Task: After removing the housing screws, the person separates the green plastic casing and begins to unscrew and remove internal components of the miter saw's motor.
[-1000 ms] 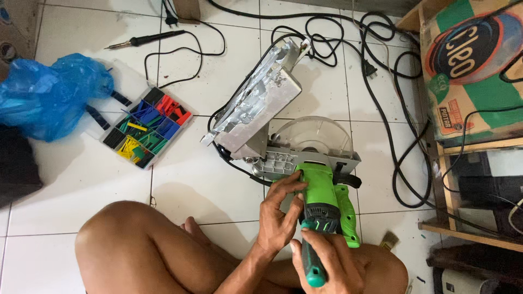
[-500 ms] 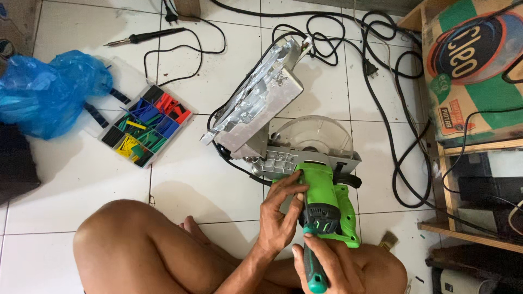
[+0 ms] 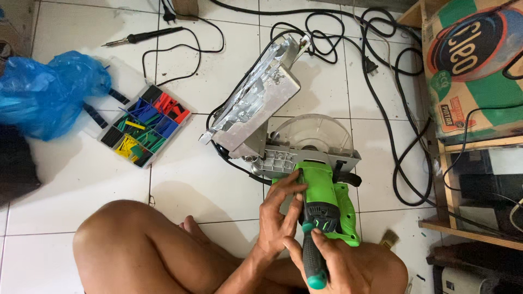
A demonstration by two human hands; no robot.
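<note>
**Screwdriver on the green saw**

My left hand (image 3: 279, 209) lies flat against the saw (image 3: 321, 196), fingers pressed together on its green body. My right hand (image 3: 332, 264) is curled tight around the screwdriver (image 3: 314, 256), tip at the housing. The saw sits on the tiles (image 3: 190, 179), near right of the parts box (image 3: 143, 125).

A blue plastic bag (image 3: 46, 92) is seen at the left on the white tiled floor (image 3: 81, 174). Just beside it a clear compartment box (image 3: 144, 126) is laid, filled with coloured tubing pieces in red, blue, yellow, green and black. A soldering iron (image 3: 143, 37) is placed near the top edge, its black cord trailing right. Black cables (image 3: 403, 109) are looped across the tiles at the upper right. A cardboard box (image 3: 474, 65) is set on a wooden shelf (image 3: 479, 147) at the right
</note>
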